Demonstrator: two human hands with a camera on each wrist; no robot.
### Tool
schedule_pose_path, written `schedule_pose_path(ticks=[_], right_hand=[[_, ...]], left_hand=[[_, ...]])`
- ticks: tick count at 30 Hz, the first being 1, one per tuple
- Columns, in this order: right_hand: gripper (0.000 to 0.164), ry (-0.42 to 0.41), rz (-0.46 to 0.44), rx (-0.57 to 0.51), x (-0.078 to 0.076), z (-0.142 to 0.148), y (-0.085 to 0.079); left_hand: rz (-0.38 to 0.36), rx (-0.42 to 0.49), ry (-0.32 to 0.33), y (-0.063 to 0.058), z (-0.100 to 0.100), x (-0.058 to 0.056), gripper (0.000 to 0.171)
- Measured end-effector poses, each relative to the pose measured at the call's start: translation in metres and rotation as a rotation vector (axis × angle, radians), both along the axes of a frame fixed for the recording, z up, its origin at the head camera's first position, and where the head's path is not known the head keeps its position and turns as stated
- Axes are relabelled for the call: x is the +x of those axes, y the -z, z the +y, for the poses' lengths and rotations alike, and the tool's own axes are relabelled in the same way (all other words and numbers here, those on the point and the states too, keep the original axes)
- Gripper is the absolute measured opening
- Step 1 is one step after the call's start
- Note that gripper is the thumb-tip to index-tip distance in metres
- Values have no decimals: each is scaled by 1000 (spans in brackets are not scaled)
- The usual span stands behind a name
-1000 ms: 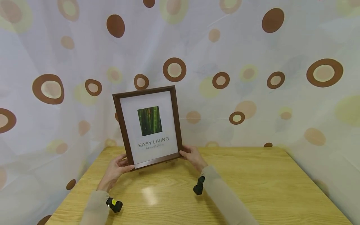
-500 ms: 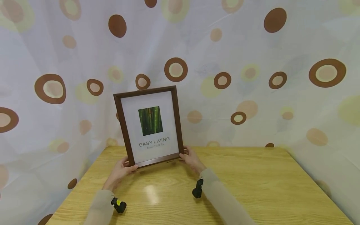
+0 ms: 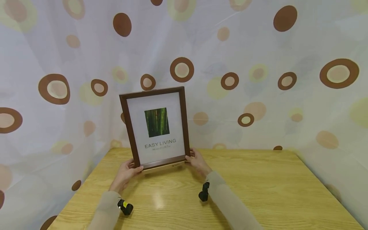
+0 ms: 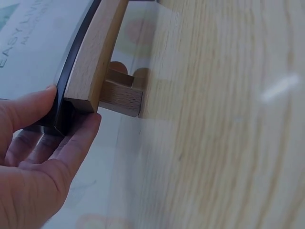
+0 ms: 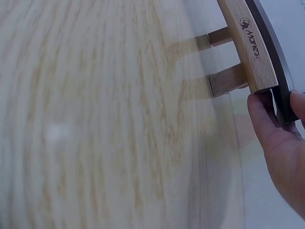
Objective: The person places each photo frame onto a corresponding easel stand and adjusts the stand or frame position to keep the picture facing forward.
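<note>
A dark brown picture frame stands leaning back, slightly skewed, in the head view. Its sheet has a green bamboo picture and the words "EASY LIVING". Under its lower edge runs the pale ledge of a small wooden easel. My left hand grips the frame's lower left corner, thumb on the front and fingers around the side and behind. At the lower right corner my right hand holds it the same way. Both wrist views show the ledge close against the frame's bottom and short wooden legs below.
A light wood-grain table lies under everything. Behind it and along the sides hangs a white curtain with brown, pink and yellow spots. A black camera sits on the left wrist, another camera on the right.
The frame's lower left corner has come up a little with my left hand. More of the easel's pale ledge now shows under the frame. The whole head view has shifted slightly.
</note>
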State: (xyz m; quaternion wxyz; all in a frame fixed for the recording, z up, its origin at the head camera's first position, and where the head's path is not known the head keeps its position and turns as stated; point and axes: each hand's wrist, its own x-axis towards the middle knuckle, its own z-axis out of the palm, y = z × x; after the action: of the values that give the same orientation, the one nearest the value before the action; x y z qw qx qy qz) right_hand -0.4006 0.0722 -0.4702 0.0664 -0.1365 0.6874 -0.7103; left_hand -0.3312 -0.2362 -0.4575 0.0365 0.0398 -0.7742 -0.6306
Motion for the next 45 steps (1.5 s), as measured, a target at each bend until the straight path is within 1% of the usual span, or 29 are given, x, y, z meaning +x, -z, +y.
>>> schedule_pose_path(ticks=[7, 15, 20, 27, 31, 36, 40, 45], right_hand=[[46, 21, 33, 19, 0, 7, -2], [44, 31, 49, 27, 5, 16, -3], [46, 22, 38, 28, 9, 28, -1], [50, 23, 15, 43, 14, 44, -3], [50, 17, 2, 45, 17, 53, -2], [51, 33, 6, 75, 17, 62, -1], [53, 54, 5, 96, 17, 67, -1], [54, 68, -1, 92, 18, 75, -2]], left_hand=[[19, 27, -15, 0, 4, -4, 62], [40, 36, 13, -2, 13, -6, 55], [36, 74, 35, 2, 20, -10, 57], [38, 56, 56, 2, 34, -11, 55], [44, 66, 74, 3, 40, -12, 56], [55, 73, 89, 3, 48, -15, 55], [41, 79, 94, 3, 53, -17, 55], [29, 74, 114, 2, 60, -24, 55]])
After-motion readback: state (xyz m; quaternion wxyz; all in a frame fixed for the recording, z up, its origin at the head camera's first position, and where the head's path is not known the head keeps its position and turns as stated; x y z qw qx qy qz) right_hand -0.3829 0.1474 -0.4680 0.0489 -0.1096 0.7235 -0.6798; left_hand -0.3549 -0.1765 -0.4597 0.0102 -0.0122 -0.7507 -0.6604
